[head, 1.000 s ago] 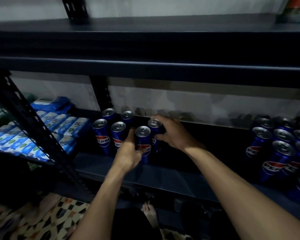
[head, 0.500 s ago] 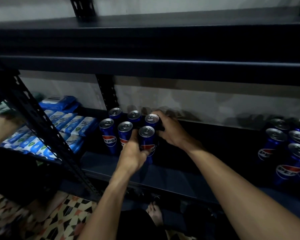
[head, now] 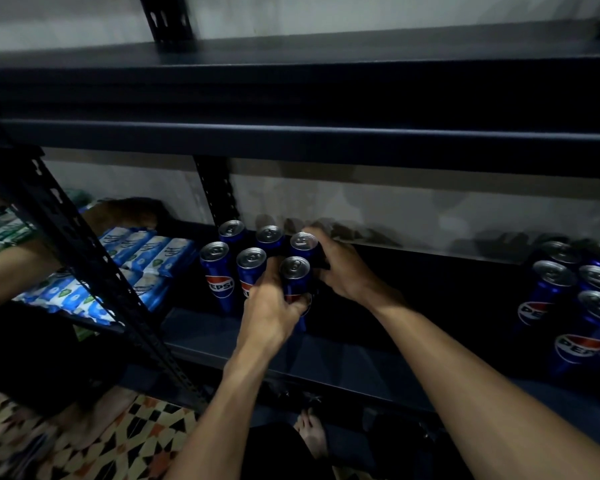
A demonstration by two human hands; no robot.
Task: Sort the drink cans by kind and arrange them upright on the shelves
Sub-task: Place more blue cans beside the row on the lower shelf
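While both hands reach into the middle of the frame, a cluster of 6 blue cans (head: 252,271) stands upright on a dark lower shelf (head: 343,355), in 2 rows of 3 with silver tops facing up.

The left hand (head: 271,317) comes in from the lower centre and grips the front right can (head: 295,275). Its fingers and thumb curl round the lower body of the can and cover most of the label. Just to the right, the right hand (head: 343,268) holds the rear right can (head: 303,244), with its fingers wrapped round the far side. These 2 cans stand one directly behind the other, very close together.

The front left can (head: 217,271) shows the word "PEPSI" across a red, white and blue globe. On the can beside it, the hand hides all but the first letters.

At the right edge of the frame, well apart from the hands, a second group of blue cans (head: 551,289) stands upright on the same shelf. Their labels read "PEP" before curving out of sight.

To the left, past a slanted black shelf post (head: 84,258), lie blue and white packets (head: 146,251) whose print is too blurred to read. Patterned floor tiles (head: 118,445) fill the lower left corner.
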